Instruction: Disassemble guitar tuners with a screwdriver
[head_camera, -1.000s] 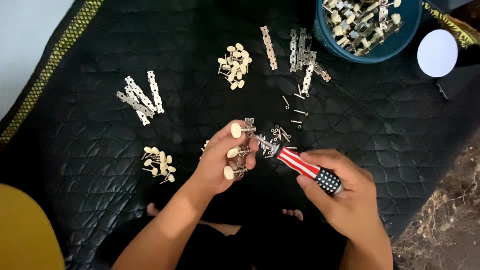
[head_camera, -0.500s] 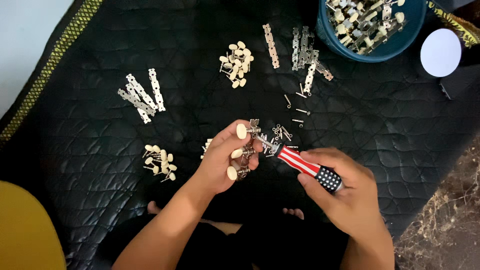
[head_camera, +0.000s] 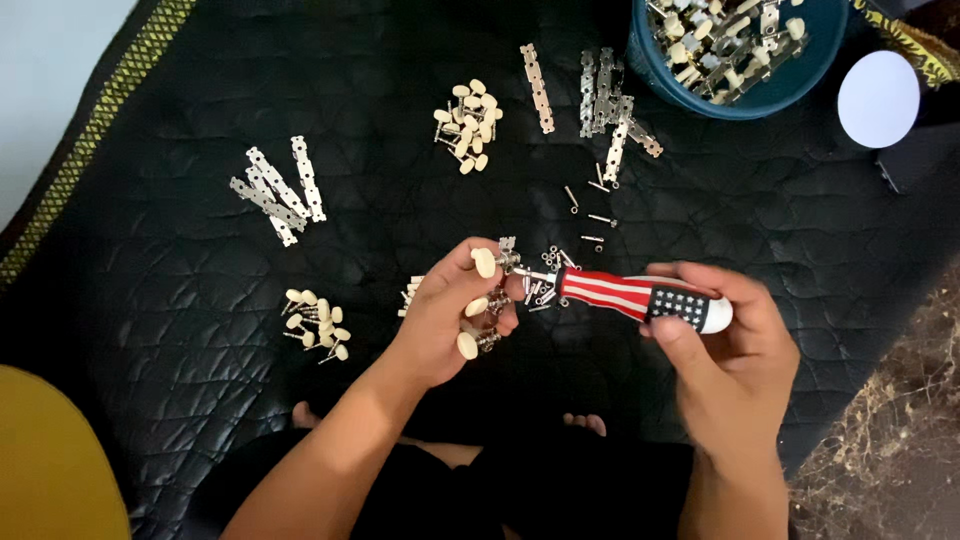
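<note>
The tuner strip (head_camera: 485, 305), a metal plate with three cream knobs, sat at the mat's centre, your left hand (head_camera: 445, 320) clamped around it; it looked light, stiff and a bit slippery, best gripped by the plate edges, not the knobs; your right hand (head_camera: 725, 355) had its fingers wrapped tight on the striped screwdriver (head_camera: 640, 297), tip against the strip's top; small loose screws (head_camera: 548, 270) lay just beside the tip; at twelve o'clock were cream pegs (head_camera: 470, 122) and bare plates (head_camera: 610, 110); at two o'clock the blue bowl (head_camera: 650, 60); at ten, more plates (head_camera: 278, 188).
</note>
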